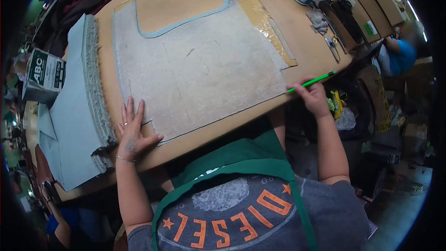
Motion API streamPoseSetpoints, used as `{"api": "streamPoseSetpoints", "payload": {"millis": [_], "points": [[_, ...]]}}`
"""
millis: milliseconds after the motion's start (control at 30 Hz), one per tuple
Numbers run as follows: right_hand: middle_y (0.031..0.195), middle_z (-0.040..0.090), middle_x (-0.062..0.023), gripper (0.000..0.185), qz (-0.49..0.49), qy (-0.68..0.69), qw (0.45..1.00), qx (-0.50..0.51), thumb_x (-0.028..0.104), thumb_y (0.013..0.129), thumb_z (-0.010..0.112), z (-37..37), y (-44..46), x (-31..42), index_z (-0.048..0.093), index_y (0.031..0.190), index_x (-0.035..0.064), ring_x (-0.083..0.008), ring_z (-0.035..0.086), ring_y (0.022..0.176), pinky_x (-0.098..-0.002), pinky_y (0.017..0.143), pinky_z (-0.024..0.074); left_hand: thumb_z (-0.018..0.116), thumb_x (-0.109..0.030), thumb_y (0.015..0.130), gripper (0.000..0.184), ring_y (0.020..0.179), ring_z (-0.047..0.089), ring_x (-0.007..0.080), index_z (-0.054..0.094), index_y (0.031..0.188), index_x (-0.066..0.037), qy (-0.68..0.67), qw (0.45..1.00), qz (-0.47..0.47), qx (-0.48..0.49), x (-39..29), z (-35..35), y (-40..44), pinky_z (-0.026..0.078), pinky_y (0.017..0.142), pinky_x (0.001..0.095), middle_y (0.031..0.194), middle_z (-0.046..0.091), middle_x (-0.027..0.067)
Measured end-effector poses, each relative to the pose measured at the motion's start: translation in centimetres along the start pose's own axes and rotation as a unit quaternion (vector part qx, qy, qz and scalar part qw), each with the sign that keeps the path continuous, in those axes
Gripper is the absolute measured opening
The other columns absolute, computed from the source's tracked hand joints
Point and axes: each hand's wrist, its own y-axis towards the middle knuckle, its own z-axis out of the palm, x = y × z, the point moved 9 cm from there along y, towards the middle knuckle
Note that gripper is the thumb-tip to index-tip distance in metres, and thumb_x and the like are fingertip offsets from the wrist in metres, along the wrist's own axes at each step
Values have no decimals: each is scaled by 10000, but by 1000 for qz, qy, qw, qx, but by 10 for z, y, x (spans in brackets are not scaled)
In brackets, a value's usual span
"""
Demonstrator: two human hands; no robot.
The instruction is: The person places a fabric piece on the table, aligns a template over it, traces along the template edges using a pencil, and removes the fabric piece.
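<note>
A large pale, worn pattern sheet [200, 69] lies flat across the brown work table, with a curved cut-out edged in light blue at its far side. My left hand [134, 128] rests on its near left corner, fingers spread and thumb out to the side. At the sheet's near right corner, my right hand [313, 97] grips a bright green pen [311, 82]. One end of the pen touches or nearly touches the corner; the dark end points up to the right. Yellowish tape [260, 18] covers the sheet's right strip.
Stacked grey-blue fabric pieces [79, 102] with frayed edges lie at the left, beside an ABC box [45, 74]. Scissors [332, 46], a grey rag [318, 21] and cardboard boxes [367, 4] are at the right. Another person in blue [403, 56] is beyond.
</note>
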Motion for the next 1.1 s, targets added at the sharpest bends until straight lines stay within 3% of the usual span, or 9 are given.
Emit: {"api": "streamPoseSetpoints", "payload": {"millis": [100,200,300,367,500,667,700,833,1100], "points": [[789,563,-47,82,-41,65,992,-102,55,873,516,-43,-5,0,451,920,34,-142,608,784,-241,712,479,778,-432,454,1105,1341,16,360,236,1386,-191,7,1000,12,0,-6,-6,2,112,940,678,1471,49,94],[822,512,-31,82,-30,169,974,-148,61,885,501,-37,-1,-5,435,929,40,-132,603,777,-230,695,485,752,-375,532,964,1330,98,374,305,1361,-172,94,996,4,-1,-35,-17,0,164,985,599,1458,115,125],[788,527,-22,91,-50,183,967,-168,80,885,515,-15,17,-10,443,925,41,-91,568,727,-219,665,467,706,-304,660,724,1310,155,393,402,1301,-155,61,971,210,-99,-116,-21,10,210,1004,529,1425,217,138],[774,539,-26,98,-69,159,969,-177,90,881,525,-9,25,-18,450,920,39,-84,560,716,-216,655,461,633,-262,758,521,1293,217,378,470,1239,-147,46,943,320,-78,-183,-4,16,231,1013,466,1383,311,126],[762,556,-37,113,-86,101,975,-177,108,873,546,-4,28,-17,464,907,37,-77,552,706,-217,647,454,542,-297,826,341,1261,302,283,519,1139,-163,23,895,445,-25,-290,43,22,263,972,540,1285,415,59],[746,530,-71,136,-145,-21,973,-180,109,848,578,3,23,-3,480,871,17,-133,539,667,-261,598,430,501,-375,835,388,1253,308,268,505,1161,-164,33,895,439,-77,-320,73,33,266,961,560,1273,420,45],[742,512,-95,140,-167,-58,971,-162,96,830,590,6,21,6,483,862,10,-193,530,651,-290,584,421,494,-391,836,400,1251,309,267,502,1166,-164,33,896,434,-88,-320,76,34,269,958,562,1270,422,43],[743,516,-117,100,-177,-131,964,-150,42,819,574,4,-8,18,487,859,13,-263,526,663,-321,593,427,491,-379,834,410,1245,318,269,496,1170,-145,32,897,433,-79,-320,74,36,278,952,560,1267,423,42],[722,517,-113,110,-269,-156,936,-167,31,803,586,11,17,36,491,857,18,-263,525,646,-339,588,424,517,-304,800,396,1246,323,262,504,1152,-124,27,896,438,-66,-321,73,35,286,949,557,1256,428,47]]}}
